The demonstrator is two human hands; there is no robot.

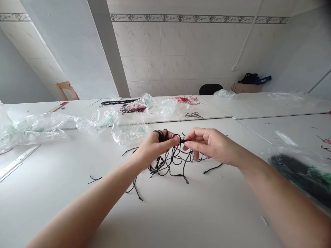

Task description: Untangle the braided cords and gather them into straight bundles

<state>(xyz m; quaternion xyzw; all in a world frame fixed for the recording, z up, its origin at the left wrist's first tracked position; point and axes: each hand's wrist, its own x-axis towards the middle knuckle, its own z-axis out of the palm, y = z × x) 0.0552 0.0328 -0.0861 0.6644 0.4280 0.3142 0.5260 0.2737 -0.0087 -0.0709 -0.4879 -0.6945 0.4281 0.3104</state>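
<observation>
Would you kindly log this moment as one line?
left hand: holding looped black cords | right hand: pinching black cords | beyond: scissors, red cords

A patterned border [200, 18] runs along the tiled wall [168, 46] behind white tables [196, 213] and a black chair [210, 89].

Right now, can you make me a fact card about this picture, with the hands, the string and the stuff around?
Left hand: pinching black string, with loops of it around the hand
Right hand: pinching the same string, close to the left hand
Below the hands: more black string, tangled, with loose ends
Table: white
Farther back: scissors, red string
To the left: clear plastic bags, ruler
Behind the table: black chair
</observation>
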